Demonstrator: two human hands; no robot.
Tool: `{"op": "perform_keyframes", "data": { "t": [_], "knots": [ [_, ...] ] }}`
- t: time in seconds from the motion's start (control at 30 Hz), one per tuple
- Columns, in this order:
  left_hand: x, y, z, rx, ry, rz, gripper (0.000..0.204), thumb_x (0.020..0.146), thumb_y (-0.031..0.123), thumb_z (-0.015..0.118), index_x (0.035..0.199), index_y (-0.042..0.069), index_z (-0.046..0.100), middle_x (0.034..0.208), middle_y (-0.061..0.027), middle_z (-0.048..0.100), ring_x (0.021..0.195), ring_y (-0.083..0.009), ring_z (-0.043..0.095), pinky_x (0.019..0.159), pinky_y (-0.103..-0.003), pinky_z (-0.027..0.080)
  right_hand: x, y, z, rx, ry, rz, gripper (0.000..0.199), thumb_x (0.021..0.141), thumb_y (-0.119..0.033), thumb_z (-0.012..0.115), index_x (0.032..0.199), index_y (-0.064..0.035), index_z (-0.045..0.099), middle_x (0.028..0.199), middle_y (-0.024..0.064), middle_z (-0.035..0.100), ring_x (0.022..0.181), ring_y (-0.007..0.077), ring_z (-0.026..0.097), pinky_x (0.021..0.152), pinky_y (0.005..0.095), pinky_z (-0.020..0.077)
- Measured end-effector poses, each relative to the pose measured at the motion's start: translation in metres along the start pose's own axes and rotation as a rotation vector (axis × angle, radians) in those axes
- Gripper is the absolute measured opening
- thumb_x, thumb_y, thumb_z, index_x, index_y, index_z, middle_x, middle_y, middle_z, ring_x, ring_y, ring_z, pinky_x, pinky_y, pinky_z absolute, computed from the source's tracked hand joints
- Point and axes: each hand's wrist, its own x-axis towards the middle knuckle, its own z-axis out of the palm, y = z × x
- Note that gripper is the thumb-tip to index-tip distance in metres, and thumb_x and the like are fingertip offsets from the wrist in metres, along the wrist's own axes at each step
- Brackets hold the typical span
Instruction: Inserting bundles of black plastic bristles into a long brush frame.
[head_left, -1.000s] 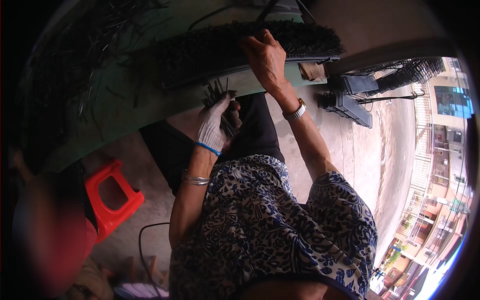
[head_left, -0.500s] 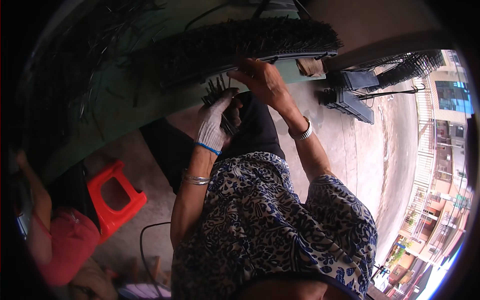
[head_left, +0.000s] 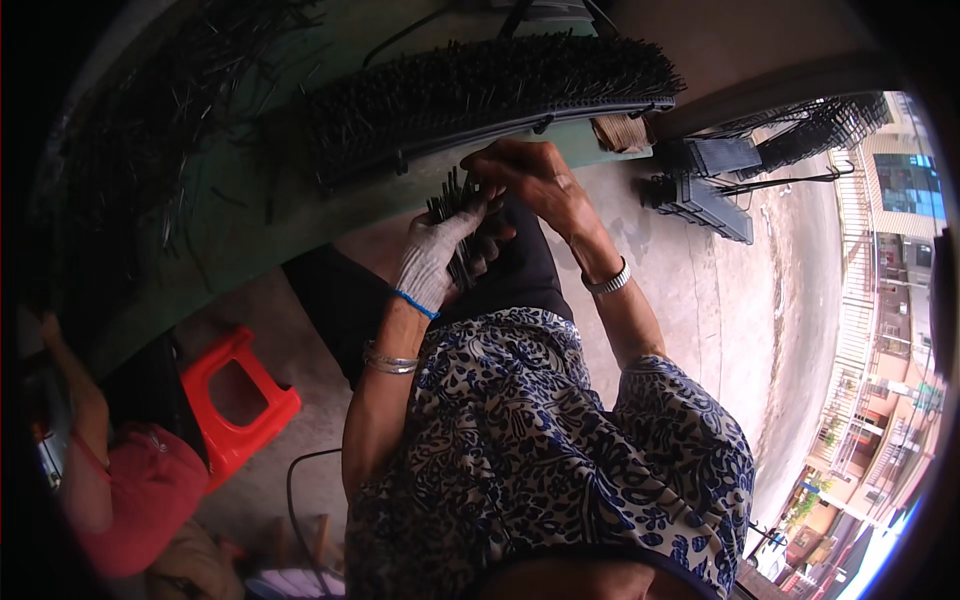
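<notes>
The gloved left hand [head_left: 432, 262] is closed around a bundle of black sticks [head_left: 458, 215] just off the desk's [head_left: 250, 215] near edge; the bare right hand [head_left: 530, 178] pinches their tips.

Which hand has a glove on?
The left hand, holding the black sticks. Its glove is grey with a blue cuff; the right hand is bare.

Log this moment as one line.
left hand: gloved, holding black pin bundle | right hand: bare, touching bundle | bristled black strip: on table
</notes>
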Motion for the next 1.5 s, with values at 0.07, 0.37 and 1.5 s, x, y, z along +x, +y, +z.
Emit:
{"op": "perform_keyframes", "data": {
  "t": [0.07, 0.37, 1.5],
  "knots": [
    [-0.001, 0.004, 0.001, 0.059, 0.02, -0.015, 0.025, 0.093, 0.023, 0.06, 0.112, 0.008, 0.064, 0.087, -0.0143, 0.07, 0.052, -0.0121, 0.06, 0.038, -0.021, 0.043, -0.003, -0.004, 0.0, 0.02, 0.006, 0.024, 0.021, 0.092, -0.016, 0.06, 0.099, 0.0033, 0.065, 0.08, 0.0049, 0.064, 0.073, 0.0105, 0.06, 0.056, 0.0243, 0.05],
    [0.018, -0.01, -0.006, -0.302, 0.046, 0.072, 0.026, 0.092, 0.026, 0.063, 0.11, 0.008, 0.062, 0.093, -0.0149, 0.071, 0.06, -0.0177, 0.065, 0.046, -0.027, 0.049, 0.005, -0.012, -0.011, -0.124, 0.214, -0.069, 0.013, 0.09, -0.008, 0.06, 0.095, 0.0029, 0.064, 0.077, 0.0066, 0.067, 0.072, 0.0128, 0.064, 0.064, 0.0254, 0.0501],
    [0.025, -0.019, -0.017, -0.327, 0.129, 0.084, 0.023, 0.097, 0.026, 0.054, 0.108, 0.007, 0.06, 0.076, -0.0092, 0.064, 0.054, -0.0135, 0.059, 0.043, -0.029, 0.051, 0.072, 0.02, -0.041, -0.999, 0.279, -0.683, 0.019, 0.076, -0.002, 0.066, 0.094, -0.0066, 0.065, 0.089, 0.0086, 0.059, 0.081, 0.0254, 0.062, 0.067, 0.0349, 0.0519]
  ]
}}
